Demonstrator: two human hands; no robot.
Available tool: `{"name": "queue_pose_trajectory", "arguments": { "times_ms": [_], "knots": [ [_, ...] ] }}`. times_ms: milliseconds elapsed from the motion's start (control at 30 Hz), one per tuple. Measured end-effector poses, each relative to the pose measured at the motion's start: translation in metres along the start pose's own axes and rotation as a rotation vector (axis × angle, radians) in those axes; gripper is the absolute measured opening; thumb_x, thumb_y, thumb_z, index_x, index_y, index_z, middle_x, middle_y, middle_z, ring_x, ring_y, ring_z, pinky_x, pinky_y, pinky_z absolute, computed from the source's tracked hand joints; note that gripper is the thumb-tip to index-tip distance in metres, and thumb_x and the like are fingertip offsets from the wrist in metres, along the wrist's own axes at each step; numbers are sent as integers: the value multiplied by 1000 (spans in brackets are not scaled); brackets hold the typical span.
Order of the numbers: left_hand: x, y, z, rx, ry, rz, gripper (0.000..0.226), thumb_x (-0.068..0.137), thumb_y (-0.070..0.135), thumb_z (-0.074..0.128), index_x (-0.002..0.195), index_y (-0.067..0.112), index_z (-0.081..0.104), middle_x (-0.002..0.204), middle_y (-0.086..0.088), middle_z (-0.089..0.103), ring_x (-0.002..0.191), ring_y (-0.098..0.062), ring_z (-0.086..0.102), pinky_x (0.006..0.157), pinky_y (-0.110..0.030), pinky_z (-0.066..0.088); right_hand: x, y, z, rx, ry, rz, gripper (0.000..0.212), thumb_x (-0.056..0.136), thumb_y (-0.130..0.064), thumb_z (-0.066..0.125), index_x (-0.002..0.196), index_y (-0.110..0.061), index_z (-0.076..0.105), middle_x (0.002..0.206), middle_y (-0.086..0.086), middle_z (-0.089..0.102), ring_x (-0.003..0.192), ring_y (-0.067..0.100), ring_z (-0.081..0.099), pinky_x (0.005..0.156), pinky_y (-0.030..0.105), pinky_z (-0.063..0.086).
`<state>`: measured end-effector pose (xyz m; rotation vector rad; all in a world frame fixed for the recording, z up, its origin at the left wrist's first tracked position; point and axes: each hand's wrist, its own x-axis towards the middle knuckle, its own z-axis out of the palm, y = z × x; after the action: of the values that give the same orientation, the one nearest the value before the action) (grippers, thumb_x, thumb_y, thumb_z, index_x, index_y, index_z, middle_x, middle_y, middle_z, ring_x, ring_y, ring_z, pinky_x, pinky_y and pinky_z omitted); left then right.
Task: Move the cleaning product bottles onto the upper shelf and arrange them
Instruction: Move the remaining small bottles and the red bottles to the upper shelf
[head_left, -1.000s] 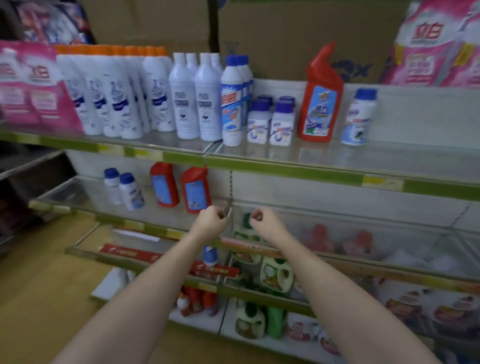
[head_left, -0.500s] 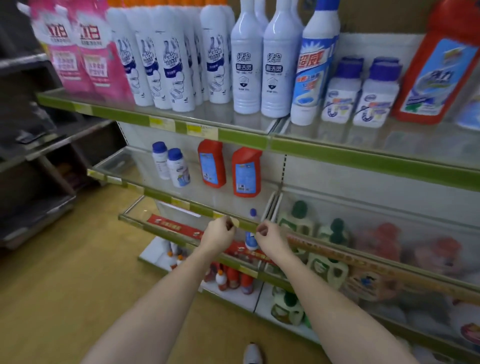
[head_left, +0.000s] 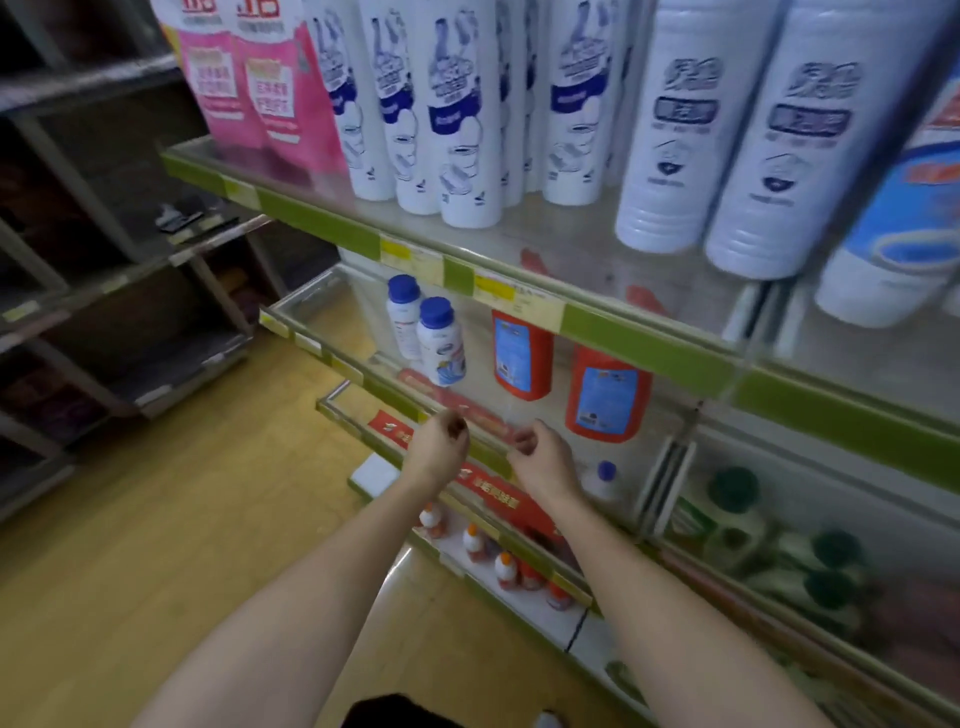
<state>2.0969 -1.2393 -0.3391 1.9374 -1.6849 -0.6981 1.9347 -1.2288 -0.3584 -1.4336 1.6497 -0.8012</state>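
bare hands: left hand (head_left: 439, 447) and right hand (head_left: 540, 460) (fingers curled)

The light is soft and a little dim, without hard shadows. The whole picture is blurred, most at the tall white bottles (head_left: 462, 119) near the top. The wide lens bends the upper shelf (head_left: 649, 338) edge, and its surface shines faintly.

White bottles (head_left: 462, 119) with dark blue label bands stand well above the hands, beside pink pouches (head_left: 249, 88) printed in white and red. Closer above the hands, two red bottles (head_left: 608, 395) carry light blue labels, and two white bottles with blue caps (head_left: 439, 338) stand left of them. The shelf edge (head_left: 644, 338) is green (yellow tags on it). The floor (head_left: 156, 545) is yellowish wood grain.
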Motion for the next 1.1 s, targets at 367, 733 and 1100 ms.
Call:
{"name": "queue_pose_trajectory", "arguments": {
  "times_ms": [367,733,1100],
  "knots": [
    [115,-44,-43,-114,110,152,45,89,26,72,125,10,51,113,-2,57,100,-19,57,77,-31,45,89,-52,74,32,87,59,19,87,-16,73,101,-12,61,91,-2,62,84,16,60,75,29,48],
    [197,-47,-49,-447,-205,88,60,69,22,89,112,19,48,104,0,64,98,-25,64,95,-50,52,92,-74,113,10,324,250,19,91,-10,68,104,-17,58,92,-7,57,88,12,58,80,25,45],
    [146,-28,-48,-271,-418,394,65,61,32,93,107,18,49,97,7,63,88,-14,63,63,-27,45,37,-47,85,2,349,377,26,86,-17,73,106,-18,57,99,-2,60,96,19,61,86,32,53]
  ]
}}
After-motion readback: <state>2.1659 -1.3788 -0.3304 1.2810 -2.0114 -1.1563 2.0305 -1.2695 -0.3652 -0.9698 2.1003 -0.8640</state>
